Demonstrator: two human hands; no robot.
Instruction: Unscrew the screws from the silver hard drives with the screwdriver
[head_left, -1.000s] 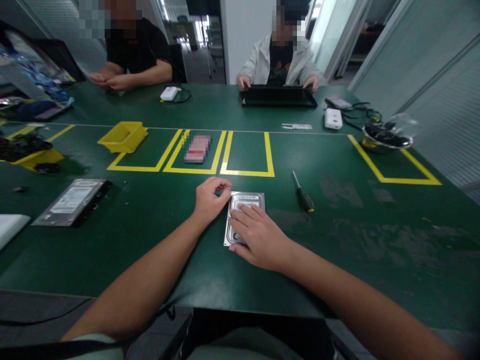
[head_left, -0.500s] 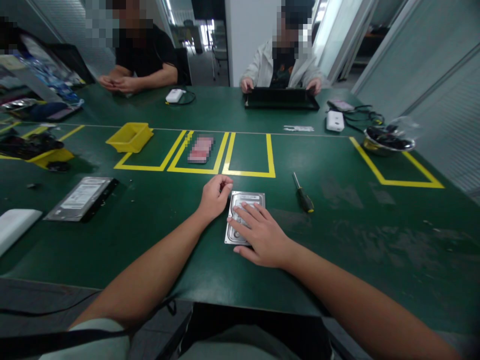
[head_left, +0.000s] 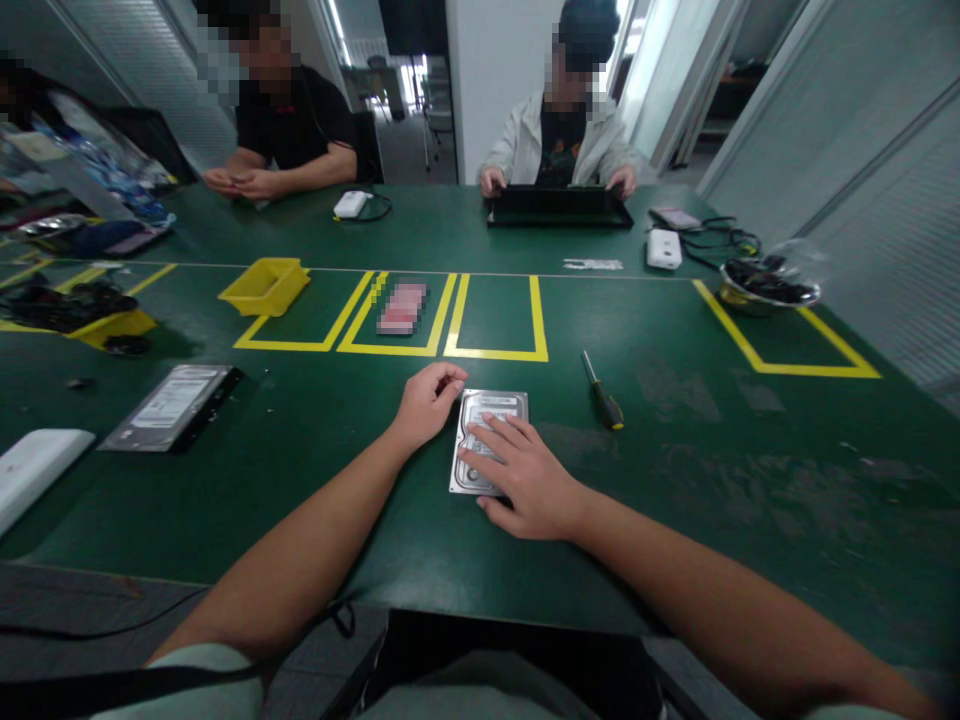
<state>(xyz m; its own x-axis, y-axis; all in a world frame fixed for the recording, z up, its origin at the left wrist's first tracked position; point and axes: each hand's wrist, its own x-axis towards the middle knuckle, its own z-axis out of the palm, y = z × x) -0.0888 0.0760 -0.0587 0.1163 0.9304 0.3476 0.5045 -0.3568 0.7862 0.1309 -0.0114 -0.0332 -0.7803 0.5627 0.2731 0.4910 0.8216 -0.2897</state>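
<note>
1. Green table (head_left: 225, 470) fills most of the view, and its yellow tape outlines (head_left: 495, 354) look meant to give things set places. Clock directions are taken from the hard drive (head_left: 491, 402), twelve pointing away from the wearer.
2. That drive lies flat before the person, label up, probably put there so that both hands reach it comfortably.
3. From four o'clock, the right hand (head_left: 529, 480) lies over the drive, palm down, fingers spread across its top; this suggests steadying rather than gripping.
4. At ten o'clock is the left hand (head_left: 426, 400), beside the drive's far left corner, fingers curled, thumb close to forefinger. Whether they pinch anything or touch the edge, I cannot tell.
5. Toward two o'clock lies a screwdriver (head_left: 604, 398), handle toward the wearer, seemingly for easy picking up.
6. Farther out sit a second drive (head_left: 172, 405) at nine, a yellow tray (head_left: 264, 300) at ten and a metal bowl (head_left: 742, 297) at two, perhaps parked aside for elbow room.
7. Just past twelve, a co-worker (head_left: 517, 135) holds a black tray (head_left: 559, 210) by both ends, likely for balance.
</note>
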